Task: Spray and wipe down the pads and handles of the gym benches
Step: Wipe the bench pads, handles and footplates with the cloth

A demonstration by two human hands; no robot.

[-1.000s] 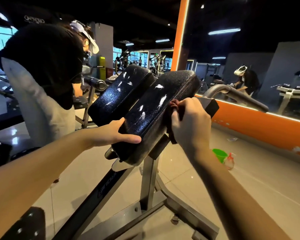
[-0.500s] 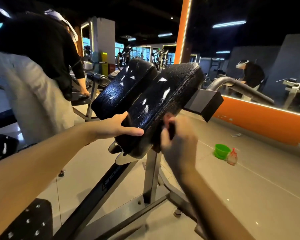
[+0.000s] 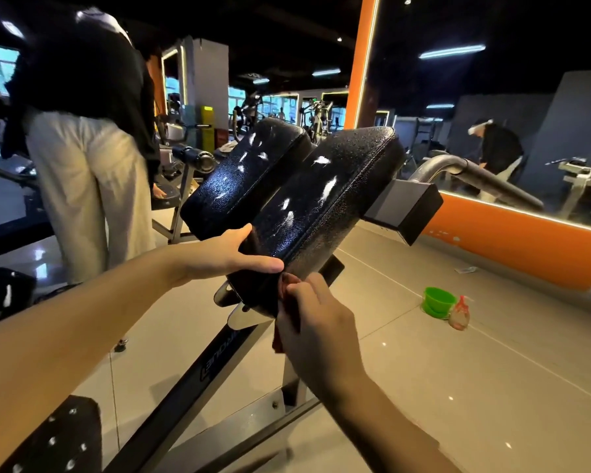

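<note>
Steel frame [image 3: 198, 380] of the bench looks heavy and planted on the floor; I judge it will not shift under a wiping push. Two black pads sit tilted side by side on top of it, the far pad [image 3: 239, 179] and the near pad [image 3: 321, 206], both beaded with spray and streaked with white foam. Their cover looks like grained vinyl over firm padding, so it should give a little under pressure and is probably slick while wet. A bare metal handle [image 3: 485, 179] curves away beyond the near pad, apart from both hands.

The left hand [image 3: 226, 257] grips the lower end of the near pad, thumb laid across its top face and fingers tucked into the gap between the pads, a sound place to brace. The right hand [image 3: 318, 329], fingers curled, pinches a reddish cloth [image 3: 284, 285] against that pad's lower side edge. Soft and light, the cloth bunches easily; spread flat, it would likely cover more.
</note>
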